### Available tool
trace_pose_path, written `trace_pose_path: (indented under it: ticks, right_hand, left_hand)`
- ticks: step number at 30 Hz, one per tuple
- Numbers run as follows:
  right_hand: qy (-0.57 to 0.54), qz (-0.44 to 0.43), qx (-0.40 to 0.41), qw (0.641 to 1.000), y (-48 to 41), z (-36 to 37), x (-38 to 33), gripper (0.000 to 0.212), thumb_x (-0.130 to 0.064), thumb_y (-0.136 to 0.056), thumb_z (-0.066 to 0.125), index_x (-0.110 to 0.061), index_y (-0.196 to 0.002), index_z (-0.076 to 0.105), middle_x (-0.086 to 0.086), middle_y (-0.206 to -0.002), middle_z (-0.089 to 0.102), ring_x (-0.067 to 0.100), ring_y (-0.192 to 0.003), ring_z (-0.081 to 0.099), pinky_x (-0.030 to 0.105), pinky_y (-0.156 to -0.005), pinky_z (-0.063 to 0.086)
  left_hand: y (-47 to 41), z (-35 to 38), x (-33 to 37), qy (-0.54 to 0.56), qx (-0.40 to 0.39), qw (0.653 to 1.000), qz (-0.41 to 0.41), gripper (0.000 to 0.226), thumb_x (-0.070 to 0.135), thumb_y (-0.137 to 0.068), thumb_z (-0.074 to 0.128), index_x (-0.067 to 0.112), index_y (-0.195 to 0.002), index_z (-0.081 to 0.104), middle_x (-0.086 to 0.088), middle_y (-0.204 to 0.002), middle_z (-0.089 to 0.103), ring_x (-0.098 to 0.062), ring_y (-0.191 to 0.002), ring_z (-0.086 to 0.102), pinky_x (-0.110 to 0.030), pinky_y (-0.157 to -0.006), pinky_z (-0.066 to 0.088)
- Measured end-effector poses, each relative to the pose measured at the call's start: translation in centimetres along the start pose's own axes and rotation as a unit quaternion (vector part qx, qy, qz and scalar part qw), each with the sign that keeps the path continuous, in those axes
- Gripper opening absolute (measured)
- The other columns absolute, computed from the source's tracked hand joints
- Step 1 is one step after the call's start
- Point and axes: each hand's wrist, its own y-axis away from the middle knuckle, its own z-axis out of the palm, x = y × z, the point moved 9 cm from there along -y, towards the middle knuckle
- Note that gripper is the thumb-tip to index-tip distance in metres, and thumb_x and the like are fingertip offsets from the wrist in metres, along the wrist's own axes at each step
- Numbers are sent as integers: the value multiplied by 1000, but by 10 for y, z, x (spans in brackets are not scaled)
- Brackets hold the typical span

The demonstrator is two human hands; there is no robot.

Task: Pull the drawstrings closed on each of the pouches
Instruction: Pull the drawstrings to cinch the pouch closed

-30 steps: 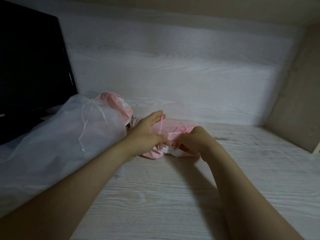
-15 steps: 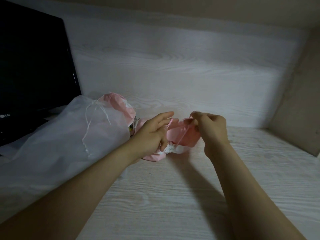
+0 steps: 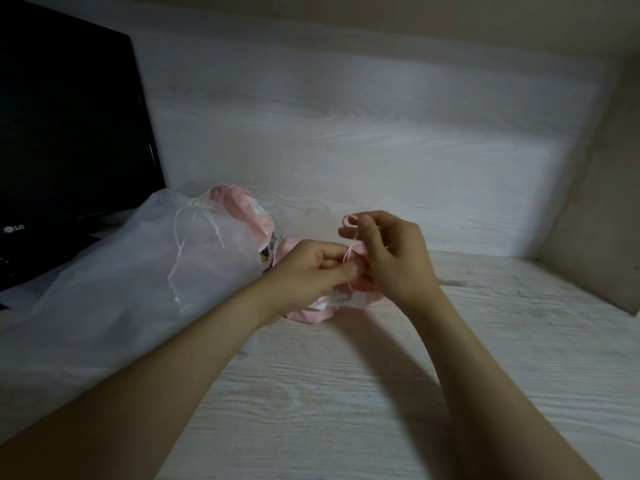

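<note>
Your left hand point(image 3: 308, 268) pinches the pink pouch point(image 3: 308, 315) at its neck, your right hand point(image 3: 394, 261) grips the drawstring point(image 3: 350, 249); next, pull it away from the pouch.

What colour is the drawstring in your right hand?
The drawstring is pale pink, like its pouch; the head view shows it best.

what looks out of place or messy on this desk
Nothing spilled or torn. One oddity: a small printed packet pokes out between the large sheer white drawstring pouch and the pink fabric pouch behind it; whether it sits inside a pouch is hidden.
</note>
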Motion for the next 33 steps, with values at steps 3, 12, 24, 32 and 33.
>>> trace_pose_path:
  ticks: [3, 12, 24, 32, 33]
  right_hand:
    - [-23, 27, -46, 998, -1, 7, 7, 32, -29, -106, 44, -23, -129, 65, 4, -88, 80, 18, -84, 76, 46, -83, 61]
    - [-72, 65, -116, 988, 7, 15, 3, 49, -11, -92, 49, -32, -135, 61, 16, -87, 76, 22, -82, 72, 32, -76, 57]
    - [-93, 114, -147, 978, 7, 16, 13, 40, -7, -84, 57, -25, -116, 73, 15, -79, 67, 26, -82, 63, 40, -83, 48]
    - [-223, 171, 153, 948, 0, -42, 32, 18, 0, -89, 63, -15, -98, 66, 7, -58, 56, 21, -53, 58, 29, -52, 41]
    - [-135, 152, 186, 961, 2, -52, 31, 18, -3, -86, 64, -17, -97, 68, 5, -57, 57, 19, -51, 56, 29, -53, 42]
  left_hand:
    - [-3, -8, 0, 13, 11, 1000, 8, 26, 12, -110, 53, -3, -125, 69, 3, -82, 75, -2, -51, 54, -13, -56, 44]
    - [-10, -24, -12, 99, 15, 995, -17, 22, 19, -111, 53, 9, -125, 66, 7, -76, 64, -5, -46, 31, -20, -48, 26]
    - [-13, -43, -17, 90, 58, 994, -26, 21, 18, -110, 55, 10, -125, 67, -4, -80, 66, -7, -48, 24, -25, -49, 16]
    - [-15, -43, -32, 116, 53, 988, -88, 28, 23, -111, 52, 5, -122, 70, -2, -77, 62, -8, -52, 27, -22, -47, 18]
    - [-15, -41, -32, 132, 48, 985, -101, 30, 25, -111, 52, 4, -123, 70, -3, -78, 63, -8, -53, 28, -23, -49, 19]
